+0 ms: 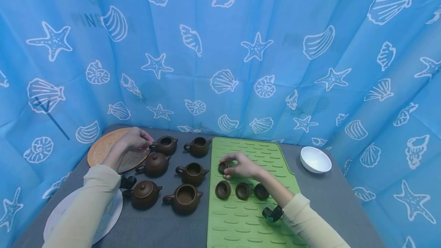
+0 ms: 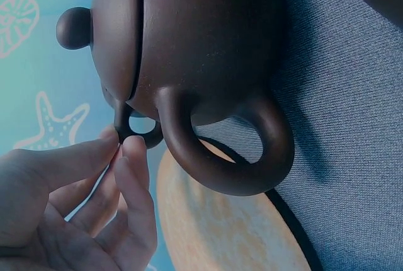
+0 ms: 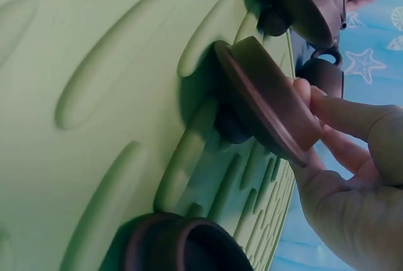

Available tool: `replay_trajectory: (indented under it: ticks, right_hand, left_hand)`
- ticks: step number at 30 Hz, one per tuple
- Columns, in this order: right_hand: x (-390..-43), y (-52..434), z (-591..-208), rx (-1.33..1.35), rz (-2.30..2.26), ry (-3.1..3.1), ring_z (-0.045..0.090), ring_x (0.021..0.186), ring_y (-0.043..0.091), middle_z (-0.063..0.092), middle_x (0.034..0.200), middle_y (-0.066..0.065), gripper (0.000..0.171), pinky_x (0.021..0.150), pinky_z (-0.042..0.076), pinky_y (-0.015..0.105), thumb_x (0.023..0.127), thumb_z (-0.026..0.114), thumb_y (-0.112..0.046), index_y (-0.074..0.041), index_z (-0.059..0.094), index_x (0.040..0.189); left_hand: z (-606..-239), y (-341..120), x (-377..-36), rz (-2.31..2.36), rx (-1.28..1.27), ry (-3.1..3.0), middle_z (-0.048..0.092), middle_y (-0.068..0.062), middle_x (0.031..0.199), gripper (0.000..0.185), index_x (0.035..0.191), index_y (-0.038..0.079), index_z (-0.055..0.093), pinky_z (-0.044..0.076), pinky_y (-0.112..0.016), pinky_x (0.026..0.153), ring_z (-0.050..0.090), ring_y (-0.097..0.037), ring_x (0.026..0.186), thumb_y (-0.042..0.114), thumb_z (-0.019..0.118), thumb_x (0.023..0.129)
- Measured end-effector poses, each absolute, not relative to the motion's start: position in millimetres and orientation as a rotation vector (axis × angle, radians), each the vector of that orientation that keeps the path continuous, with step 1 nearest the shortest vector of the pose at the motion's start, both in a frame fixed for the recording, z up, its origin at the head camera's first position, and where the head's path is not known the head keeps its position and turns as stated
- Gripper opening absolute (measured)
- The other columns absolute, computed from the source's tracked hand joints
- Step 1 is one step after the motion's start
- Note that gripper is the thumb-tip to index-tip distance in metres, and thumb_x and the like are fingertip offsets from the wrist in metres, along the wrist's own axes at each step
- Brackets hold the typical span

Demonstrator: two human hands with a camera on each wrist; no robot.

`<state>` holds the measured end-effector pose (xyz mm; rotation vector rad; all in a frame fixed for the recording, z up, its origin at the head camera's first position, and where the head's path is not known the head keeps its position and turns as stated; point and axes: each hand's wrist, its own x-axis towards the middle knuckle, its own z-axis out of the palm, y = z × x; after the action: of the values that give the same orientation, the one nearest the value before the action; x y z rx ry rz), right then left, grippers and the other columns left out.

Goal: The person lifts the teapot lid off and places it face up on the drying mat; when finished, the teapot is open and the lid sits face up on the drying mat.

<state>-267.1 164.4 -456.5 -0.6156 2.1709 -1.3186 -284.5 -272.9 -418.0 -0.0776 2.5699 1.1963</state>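
Observation:
At the back left of the table, my left hand (image 1: 135, 140) pinches the handle (image 2: 151, 137) of a lidless brown teapot (image 1: 167, 146). A lidded teapot (image 1: 155, 164) stands just in front of it and fills much of the left wrist view. On the green mat (image 1: 234, 217), my right hand (image 1: 244, 166) grips the rim of a small brown teapot lid (image 1: 222, 168). That lid (image 3: 274, 88) lies knob down in the right wrist view, with fingertips partly hidden behind it. Nearer on the mat lie lids, left (image 1: 223, 190), middle (image 1: 243, 191) and right (image 1: 261, 191).
Lidless teapots (image 1: 199, 147), (image 1: 186, 199) stand left of the mat, with another lidless teapot (image 1: 193, 174) between them. A lidded teapot (image 1: 144, 195) is nearer left. A round orange-brown placemat (image 1: 100, 148), a white round placemat (image 1: 62, 213) and a white bowl (image 1: 315, 160) flank them. A blue curtain (image 1: 213, 49) hangs behind.

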Motion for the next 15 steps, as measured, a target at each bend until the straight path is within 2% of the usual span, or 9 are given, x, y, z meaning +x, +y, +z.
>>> replay_trajectory:
  ticks: [8, 15]
  right_hand:
    - [-267.6, 162.2, -459.1, -0.607, -1.332, 2.16, 0.081, 0.087, 0.021, 0.06, 0.137, 0.034, 0.044, 0.087, 0.068, 0.037, 0.1, 0.062, 0.014, 0.015, 0.057, 0.144]
    - [-267.2, 160.6, -459.5, -0.655, -1.276, 2.195, 0.078, 0.083, 0.022, 0.063, 0.125, 0.034, 0.046, 0.083, 0.069, 0.041, 0.096, 0.067, 0.013, 0.012, 0.058, 0.142]
  left_hand:
    - [-420.0, -273.7, -285.4, 1.188, -0.065, 2.575, 0.074, -0.023, 0.11, 0.025, 0.124, -0.009, 0.072, 0.065, -0.039, 0.083, 0.073, -0.028, 0.096, 0.003, 0.057, 0.107]
    - [-419.8, -272.8, -284.9, 1.193, -0.069, 2.572, 0.074, -0.022, 0.108, 0.025, 0.124, -0.008, 0.071, 0.065, -0.039, 0.082, 0.073, -0.028, 0.095, 0.003, 0.057, 0.108]
